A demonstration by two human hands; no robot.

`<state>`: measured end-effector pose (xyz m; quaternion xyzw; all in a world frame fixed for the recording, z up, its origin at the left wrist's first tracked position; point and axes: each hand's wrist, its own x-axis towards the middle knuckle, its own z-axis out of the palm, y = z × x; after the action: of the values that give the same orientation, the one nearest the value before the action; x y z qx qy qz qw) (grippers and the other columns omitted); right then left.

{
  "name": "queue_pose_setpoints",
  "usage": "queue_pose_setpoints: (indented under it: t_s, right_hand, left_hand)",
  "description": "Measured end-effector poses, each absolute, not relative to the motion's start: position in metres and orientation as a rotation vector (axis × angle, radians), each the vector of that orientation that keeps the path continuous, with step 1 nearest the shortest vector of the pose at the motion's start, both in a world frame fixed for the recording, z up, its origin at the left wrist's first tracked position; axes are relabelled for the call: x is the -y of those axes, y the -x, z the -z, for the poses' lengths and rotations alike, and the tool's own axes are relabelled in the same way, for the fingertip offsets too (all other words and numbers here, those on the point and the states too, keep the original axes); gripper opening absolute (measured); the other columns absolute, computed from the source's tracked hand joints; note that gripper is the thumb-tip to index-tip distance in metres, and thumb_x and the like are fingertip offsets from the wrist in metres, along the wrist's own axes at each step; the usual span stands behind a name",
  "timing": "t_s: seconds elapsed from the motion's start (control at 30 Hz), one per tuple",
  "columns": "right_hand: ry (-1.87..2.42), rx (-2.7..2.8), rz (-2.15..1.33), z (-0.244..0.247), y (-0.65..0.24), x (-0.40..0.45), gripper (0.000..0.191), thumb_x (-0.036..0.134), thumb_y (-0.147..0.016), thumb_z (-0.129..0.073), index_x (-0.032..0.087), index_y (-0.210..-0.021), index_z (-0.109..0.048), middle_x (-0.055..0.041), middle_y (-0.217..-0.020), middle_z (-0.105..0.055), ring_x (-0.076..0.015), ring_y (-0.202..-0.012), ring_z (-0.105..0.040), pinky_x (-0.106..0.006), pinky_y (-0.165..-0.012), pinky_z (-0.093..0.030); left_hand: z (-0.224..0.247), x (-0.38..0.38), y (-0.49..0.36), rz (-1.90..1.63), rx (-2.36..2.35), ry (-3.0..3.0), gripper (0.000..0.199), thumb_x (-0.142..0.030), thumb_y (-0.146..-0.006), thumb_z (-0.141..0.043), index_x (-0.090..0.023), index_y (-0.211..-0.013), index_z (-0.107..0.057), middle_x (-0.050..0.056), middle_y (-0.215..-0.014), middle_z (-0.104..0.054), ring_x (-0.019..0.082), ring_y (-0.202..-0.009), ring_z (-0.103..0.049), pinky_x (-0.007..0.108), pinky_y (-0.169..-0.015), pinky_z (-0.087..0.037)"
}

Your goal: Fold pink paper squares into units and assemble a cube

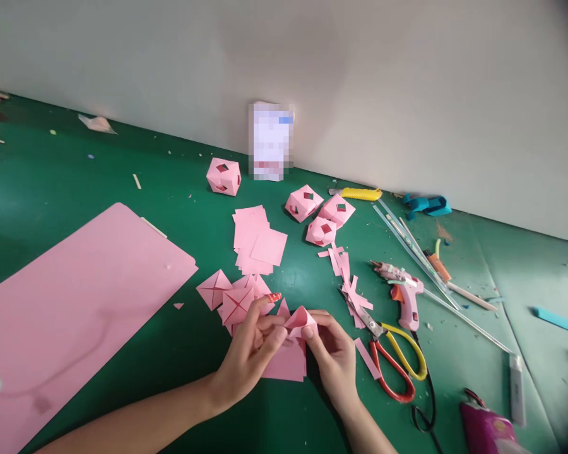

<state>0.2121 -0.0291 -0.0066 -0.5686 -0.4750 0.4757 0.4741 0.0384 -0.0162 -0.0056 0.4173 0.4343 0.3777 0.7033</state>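
Between my two hands is a small pink paper piece [299, 320], its edges bent upward. My left hand [250, 350] pinches its left side with thumb and fingers, a red patterned band on one finger. My right hand [334, 353] grips the right side, thumb in front. Beneath them lie flat pink paper squares [286, 366], partly covered by my hands. Folded pink squares with crossing creases [238, 305] are heaped just beyond my left hand. Farther back is a stack of plain pink squares [260, 239].
Hollow pink paper shapes [319, 231] sit near the wall. To the right lie scissors [373, 328] on paper strips, a pink glue gun [407, 296], glue sticks [397, 233] and a yellow cutter [360, 193]. A large pink sheet [89, 302] covers the left. A blurred phone-like screen [271, 139] leans on the wall.
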Motion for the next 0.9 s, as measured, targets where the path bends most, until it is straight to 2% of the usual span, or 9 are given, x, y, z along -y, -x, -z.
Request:
queue_pose_setpoints:
  t_s: [0.07,0.13,0.33,0.57,0.7,0.9]
  right_hand:
    - [1.392,1.11,-1.197,0.008,-0.211,0.031,0.008,0.03,-0.094,-0.069,0.024,-0.095,-0.075,-0.0056,-0.094,-0.075,-0.02,-0.086,-0.069,-0.03,-0.077,-0.055]
    - [1.384,1.094,-1.218,0.008,-0.21,0.032,0.008,0.03,-0.094,-0.069,0.024,-0.094,-0.074,-0.0054,-0.093,-0.074,-0.0194,-0.084,-0.068,-0.03,-0.075,-0.054]
    - [1.37,1.091,-1.315,0.004,-0.21,0.029,0.009,0.03,-0.093,-0.07,0.022,-0.088,-0.069,-0.0013,-0.078,-0.07,-0.015,-0.068,-0.061,-0.026,-0.064,-0.047]
    - [1.382,1.11,-1.367,0.001,-0.213,0.026,0.015,0.033,-0.093,-0.068,0.02,-0.086,-0.071,-0.0022,-0.078,-0.071,-0.015,-0.068,-0.059,-0.027,-0.064,-0.046]
    - [1.383,1.024,-1.414,0.004,-0.213,0.025,0.017,0.037,-0.09,-0.072,0.02,-0.088,-0.072,-0.0013,-0.076,-0.07,-0.0143,-0.066,-0.059,-0.026,-0.063,-0.046]
    - [1.37,0.896,-1.472,0.005,-0.213,0.019,0.027,0.043,-0.078,-0.083,0.02,-0.081,-0.069,0.0009,-0.071,-0.067,-0.0129,-0.06,-0.054,-0.025,-0.058,-0.043]
  left_hand:
    - [0.009,0.019,-0.038,-0.849,-0.985,-0.934,0.046,-0.035,-0.097,-0.065,-0.028,-0.134,-0.039,0.004,-0.11,-0.072,0.018,-0.101,-0.072,0.032,-0.091,-0.057]
    - [0.013,0.019,-0.038,-0.848,-1.037,-0.963,0.047,-0.032,-0.095,-0.068,-0.028,-0.133,-0.041,0.002,-0.105,-0.071,0.016,-0.097,-0.072,0.029,-0.088,-0.057]
    - [0.014,0.018,-0.039,-0.839,-1.048,-1.012,0.039,-0.03,-0.099,-0.061,-0.027,-0.132,-0.041,0.0,-0.096,-0.071,0.015,-0.091,-0.072,0.028,-0.083,-0.058]
    - [0.011,0.016,-0.039,-0.843,-1.049,-1.04,0.035,-0.03,-0.101,-0.059,-0.025,-0.131,-0.042,0.001,-0.094,-0.071,0.014,-0.087,-0.072,0.027,-0.08,-0.058]
    - [0.009,0.012,-0.042,-0.897,-1.059,-1.051,0.039,-0.029,-0.096,-0.067,-0.026,-0.128,-0.045,0.0,-0.097,-0.069,0.014,-0.094,-0.07,0.026,-0.083,-0.058]
    - [0.01,0.012,-0.046,-0.983,-1.04,-1.057,0.041,-0.03,-0.094,-0.068,-0.024,-0.127,-0.044,0.002,-0.097,-0.07,0.015,-0.093,-0.071,0.028,-0.081,-0.06]
